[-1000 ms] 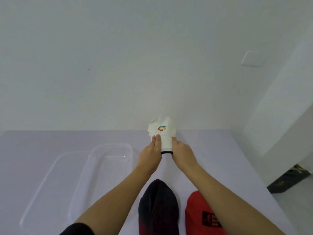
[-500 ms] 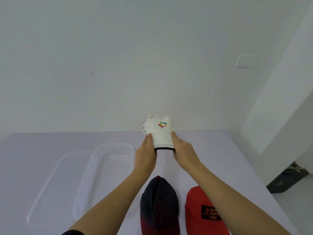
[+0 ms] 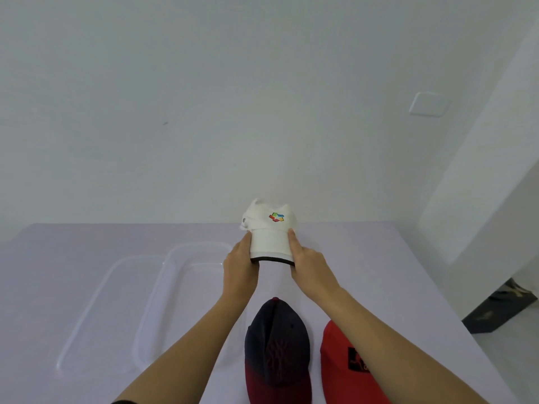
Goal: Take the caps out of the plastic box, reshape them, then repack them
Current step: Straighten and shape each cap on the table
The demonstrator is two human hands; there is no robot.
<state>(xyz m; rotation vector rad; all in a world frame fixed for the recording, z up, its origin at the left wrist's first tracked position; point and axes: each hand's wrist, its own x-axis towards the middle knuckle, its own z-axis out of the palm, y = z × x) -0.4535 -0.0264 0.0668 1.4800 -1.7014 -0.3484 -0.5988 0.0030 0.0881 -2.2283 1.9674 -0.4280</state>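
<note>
Spreading apart now, those two hands: a second ago they were squeezing close together on the brim, and now each one is sitting out at its own edge, with the brim showing wider between them. The left hand (image 3: 240,265) is gripping the left side of the white cap (image 3: 269,239), thumb lying along the top of the brim, the other fingers tucked underneath (out of sight from here). The right hand (image 3: 309,265) is doing the same on the right side. Both are holding the cap up over the far half of the pale purple table (image 3: 379,263), crown pointing away, its multicoloured logo (image 3: 276,217) facing up and the brim's dark edge facing the person.

Closer in, a navy cap with a red brim (image 3: 277,345) is lying on the table between the forearms, and a red cap with a black patch (image 3: 344,371) is sitting just beside it on the right. Off to the left, the clear plastic box (image 3: 201,244) is standing open, with its clear lid (image 3: 96,293) lying flat alongside, further left. Up on the white wall, a white wall plate (image 3: 428,104) is showing at the right.
</note>
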